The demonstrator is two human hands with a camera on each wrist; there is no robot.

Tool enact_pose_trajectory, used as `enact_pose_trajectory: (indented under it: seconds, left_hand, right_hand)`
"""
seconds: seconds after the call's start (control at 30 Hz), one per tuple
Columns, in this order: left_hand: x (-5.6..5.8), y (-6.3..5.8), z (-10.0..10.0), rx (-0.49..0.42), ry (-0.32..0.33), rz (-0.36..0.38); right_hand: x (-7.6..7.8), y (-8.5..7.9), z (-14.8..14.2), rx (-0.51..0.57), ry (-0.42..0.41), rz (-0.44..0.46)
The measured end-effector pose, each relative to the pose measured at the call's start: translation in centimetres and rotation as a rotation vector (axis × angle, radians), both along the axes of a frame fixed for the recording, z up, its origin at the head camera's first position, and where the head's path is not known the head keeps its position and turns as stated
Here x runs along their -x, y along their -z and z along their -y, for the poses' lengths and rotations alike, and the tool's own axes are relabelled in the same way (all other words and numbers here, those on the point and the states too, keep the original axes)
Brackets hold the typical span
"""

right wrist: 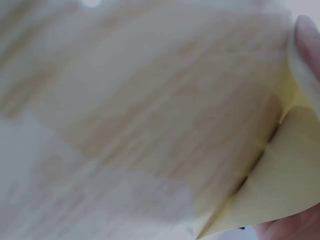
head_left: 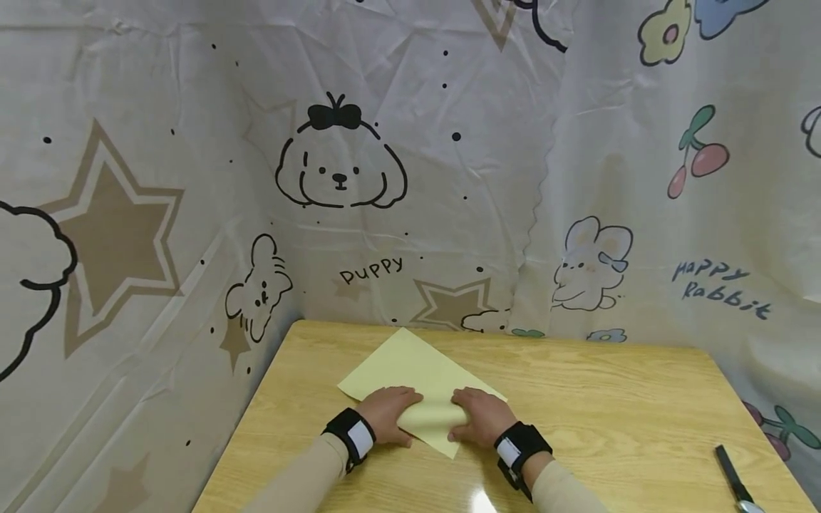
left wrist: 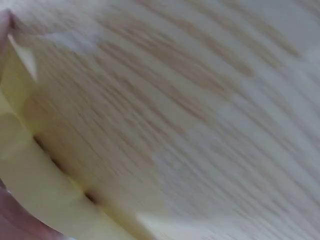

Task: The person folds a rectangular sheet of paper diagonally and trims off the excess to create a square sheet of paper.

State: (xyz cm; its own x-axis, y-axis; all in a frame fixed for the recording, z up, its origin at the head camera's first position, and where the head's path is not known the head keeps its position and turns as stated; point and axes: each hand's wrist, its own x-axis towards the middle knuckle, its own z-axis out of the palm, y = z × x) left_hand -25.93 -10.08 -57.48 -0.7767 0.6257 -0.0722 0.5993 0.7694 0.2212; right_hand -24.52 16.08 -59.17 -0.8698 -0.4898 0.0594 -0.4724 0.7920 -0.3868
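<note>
Gripped paper [head_left: 420, 372] from two sides

Clamped the left hand [head_left: 388, 415] on the paper's near left edge. Bowed the near part up right of that hand, with the rest beyond, over the table [head_left: 609, 413]. Clamped the right hand [head_left: 482, 415] on the near right edge. Had a black item [head_left: 734, 474] well to its right.

the left sleeve [head_left: 300, 476] is long, plain and pale beige, running down to the wristband; the right sleeve [head_left: 567, 491] is the same plain beige, ending a little short of its band; a broad black left wristband [head_left: 344, 429] bears a white rectangular patch [head_left: 360, 439]; the black right wristband [head_left: 529, 442] carries a similar white patch, with more black at its underside, strap or casing, too small to tell; the left hand [head_left: 388, 415] and right hand [head_left: 484, 417] are bare
</note>
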Motion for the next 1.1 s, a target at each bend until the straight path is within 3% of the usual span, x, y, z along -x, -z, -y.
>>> enact_pose_trajectory:
  seconds: [0.1,0.33,0.43,0.57,0.67,0.83,0.97,1.1]
  left_hand:
    - [-0.2,-0.1,0.6,-0.022,0.023,-0.034]
    - [-0.7,0.1,1.2,-0.104,0.048,-0.201]
    - [-0.6,0.2,1.4,-0.158,0.053,-0.212]
    - [-0.4,0.5,1.5,-0.224,0.029,-0.171]
    - [-0.2,0.7,1.5,-0.284,-0.005,-0.129]
    - [0.1,0.8,1.4,-0.366,-0.114,-0.047]
    - [0.2,0.5,1.3,-0.412,-0.182,-0.025]
    - [0.3,0.2,1.0,-0.474,-0.232,0.013]
  right_hand:
    - [0.4,0.0,0.0,0.021,0.015,0.03]
    - [0.4,-0.6,-0.3,0.054,-0.001,0.098]
    - [0.2,-0.8,-0.4,0.073,0.007,0.13]
    - [0.0,-0.7,-0.6,0.138,0.057,0.149]
    - [-0.1,-0.8,-0.8,0.236,0.121,0.093]
    - [-0.1,-1.2,-1.1,0.347,0.206,-0.055]
    - [-0.2,-1.4,-1.2,0.3,0.235,-0.178]
    - [-0.3,-1.5,-1.0,0.224,0.218,-0.421]
